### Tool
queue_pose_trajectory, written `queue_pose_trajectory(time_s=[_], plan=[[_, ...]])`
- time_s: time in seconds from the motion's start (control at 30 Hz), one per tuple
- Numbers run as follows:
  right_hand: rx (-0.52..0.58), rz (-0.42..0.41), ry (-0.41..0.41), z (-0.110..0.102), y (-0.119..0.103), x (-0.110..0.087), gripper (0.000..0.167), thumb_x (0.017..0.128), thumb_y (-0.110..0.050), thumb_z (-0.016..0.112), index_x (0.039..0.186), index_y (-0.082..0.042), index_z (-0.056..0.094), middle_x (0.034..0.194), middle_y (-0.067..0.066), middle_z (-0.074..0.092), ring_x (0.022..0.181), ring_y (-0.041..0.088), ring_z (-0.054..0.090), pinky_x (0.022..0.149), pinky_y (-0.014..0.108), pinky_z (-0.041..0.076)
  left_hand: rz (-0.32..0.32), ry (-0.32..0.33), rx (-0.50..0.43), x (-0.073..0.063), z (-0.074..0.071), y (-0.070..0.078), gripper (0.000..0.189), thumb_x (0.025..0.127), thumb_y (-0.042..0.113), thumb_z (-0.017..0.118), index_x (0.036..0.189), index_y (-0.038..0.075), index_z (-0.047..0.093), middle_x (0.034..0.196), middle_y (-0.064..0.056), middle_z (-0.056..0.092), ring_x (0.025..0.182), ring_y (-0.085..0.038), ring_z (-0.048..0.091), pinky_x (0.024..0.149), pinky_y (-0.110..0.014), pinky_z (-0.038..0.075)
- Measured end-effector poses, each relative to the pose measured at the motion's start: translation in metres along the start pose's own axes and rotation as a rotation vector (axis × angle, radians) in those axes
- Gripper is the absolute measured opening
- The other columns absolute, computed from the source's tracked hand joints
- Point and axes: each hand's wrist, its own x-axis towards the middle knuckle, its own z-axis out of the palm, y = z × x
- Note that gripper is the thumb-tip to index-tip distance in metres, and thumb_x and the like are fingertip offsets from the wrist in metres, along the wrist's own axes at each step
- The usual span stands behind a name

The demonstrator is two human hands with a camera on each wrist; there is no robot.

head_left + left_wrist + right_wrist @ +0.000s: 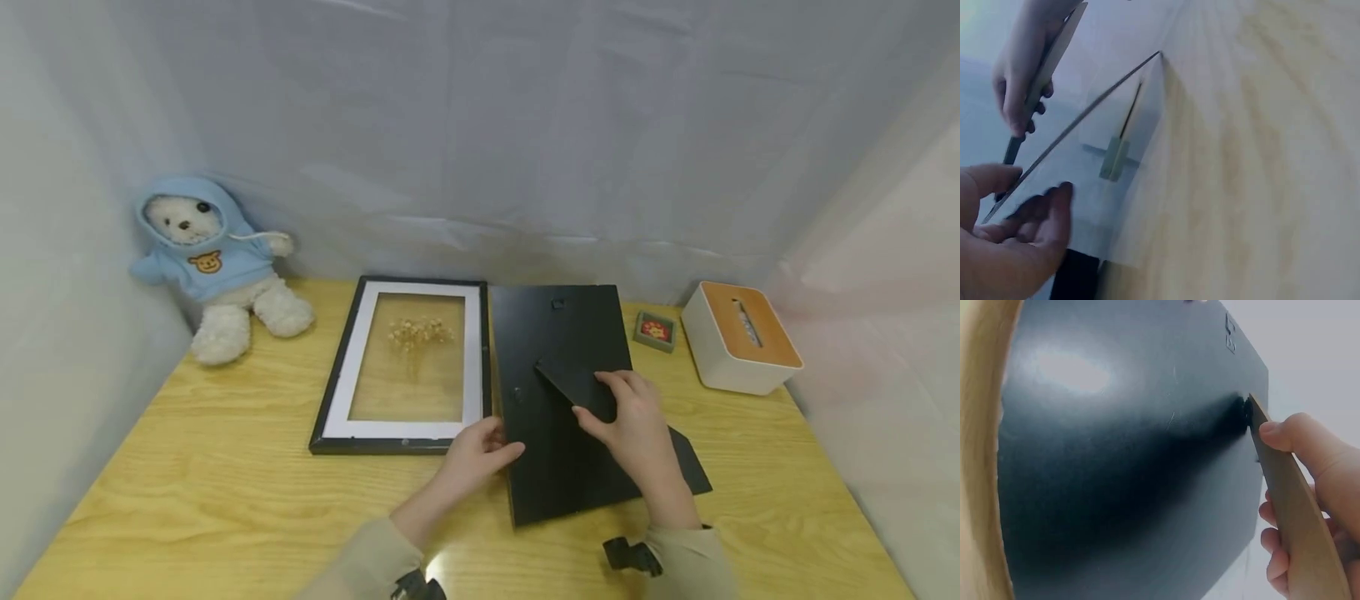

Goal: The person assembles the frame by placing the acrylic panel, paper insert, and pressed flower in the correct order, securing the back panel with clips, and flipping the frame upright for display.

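Observation:
In the head view, a black frame backing board [555, 479] stands out in the middle, its black side up and its lower part a little off the table. My left hand [480, 454] grips the board's left edge, thumb on top; the left wrist view shows that edge [1079, 119] between thumb and fingers. With my right hand [633, 421] I pinch the easel leg [573, 383], which is swung out from the board. Its brown underside [1291, 500] faces the right wrist camera. Left of the board lies a black picture frame [420, 446] with a white mat and dried flowers [420, 333].
A plush toy in a blue hoodie [213, 262] sits at the back left. Toward the back right are a small grey-green framed block [643, 335] and a white tissue box [723, 354] with an orange-brown top. Pale curtains [480, 125] enclose the wooden table [225, 483].

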Motion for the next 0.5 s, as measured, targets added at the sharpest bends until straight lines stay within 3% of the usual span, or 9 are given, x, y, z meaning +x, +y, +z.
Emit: queue_pose_trajectory(time_s=[0.1, 0.2, 0.33, 0.5], plan=[[0.017, -0.009, 0.029, 0.004, -0.004, 0.002, 0.053, 0.075, -0.026, 0.082, 0.115, 0.004, 0.063, 0.109, 0.020, 0.056, 0.100, 0.038, 0.050, 0.084, 0.049, 0.046, 0.026, 0.040, -0.039, 0.001, 0.003, -0.001, 0.016, 0.088, 0.009, 0.068, 0.085, -0.003, 0.058, 0.066, 0.001, 0.051, 0.055, -0.007, 0.040, 0.053, -0.021, 0.038], [0.038, -0.010, 0.066, 0.008, -0.008, 0.004, 0.053, 0.075, -0.025, 0.083, 0.115, 0.004, 0.063, 0.109, 0.020, 0.055, 0.100, 0.038, 0.050, 0.082, 0.048, 0.047, 0.025, 0.109, -0.099, 0.001, 0.002, 0.000, 0.013, 0.087, 0.008, 0.069, 0.089, -0.003, 0.063, 0.073, -0.001, 0.060, 0.062, -0.005, 0.051, 0.058, -0.021, 0.044], [0.032, -0.041, 0.108, 0.010, -0.013, 0.005, 0.059, 0.073, -0.029, 0.085, 0.117, 0.003, 0.062, 0.111, 0.020, 0.055, 0.101, 0.037, 0.050, 0.084, 0.049, 0.047, -0.020, 0.172, -0.197, 0.001, -0.004, 0.006, 0.019, 0.087, 0.010, 0.070, 0.096, -0.006, 0.065, 0.088, -0.009, 0.067, 0.081, -0.013, 0.062, 0.072, -0.025, 0.051], [0.007, -0.092, 0.102, 0.009, -0.018, 0.005, 0.068, 0.073, -0.033, 0.083, 0.127, 0.000, 0.056, 0.118, 0.020, 0.055, 0.106, 0.037, 0.051, 0.090, 0.049, 0.044, -0.050, 0.218, -0.275, 0.001, -0.013, 0.013, 0.019, 0.087, 0.007, 0.070, 0.097, -0.007, 0.064, 0.090, -0.011, 0.067, 0.083, -0.015, 0.062, 0.076, -0.029, 0.052]])
